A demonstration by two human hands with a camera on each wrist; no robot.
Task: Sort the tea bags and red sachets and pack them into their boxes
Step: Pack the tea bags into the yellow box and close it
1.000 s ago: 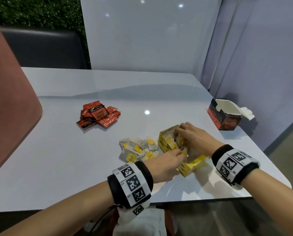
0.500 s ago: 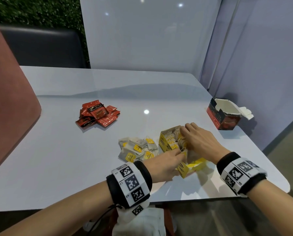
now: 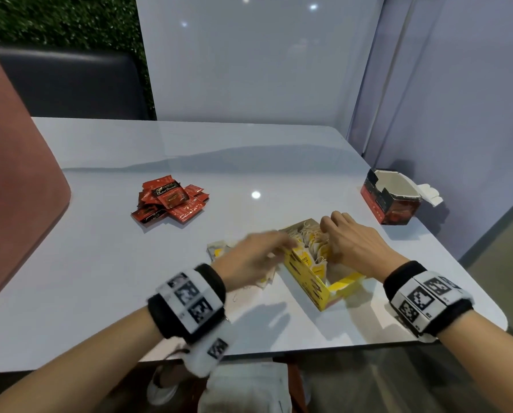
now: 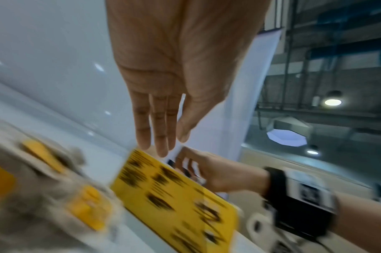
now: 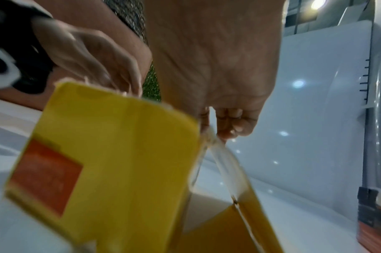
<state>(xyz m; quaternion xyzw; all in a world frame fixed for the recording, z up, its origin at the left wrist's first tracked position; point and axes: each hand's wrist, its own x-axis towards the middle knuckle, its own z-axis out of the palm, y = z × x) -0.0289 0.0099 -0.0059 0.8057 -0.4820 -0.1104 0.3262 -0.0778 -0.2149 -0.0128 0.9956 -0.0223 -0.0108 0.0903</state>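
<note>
The yellow box (image 3: 310, 271) is lying open on the near right of the table (image 3: 100, 278), tea bags (image 3: 314, 245) standing inside. The right hand (image 3: 350, 245) is curling its fingers over them; the left hand (image 4: 163, 71) is hovering released, fingers straight, above the loose bags (image 4: 55, 196) — red sachets (image 3: 168, 199) are lying far left, the red box (image 3: 390, 198) far right.

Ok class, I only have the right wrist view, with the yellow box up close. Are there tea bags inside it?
Observer: Yes. The head view shows tea bags standing in the far end of the box.
Operator: Any outside it?
Observer: Loose bags lie on the table left of the box, partly under the open left hand.
Operator: And the sachets?
Observer: The sachets are heaped far left, well away from the red box.
</note>
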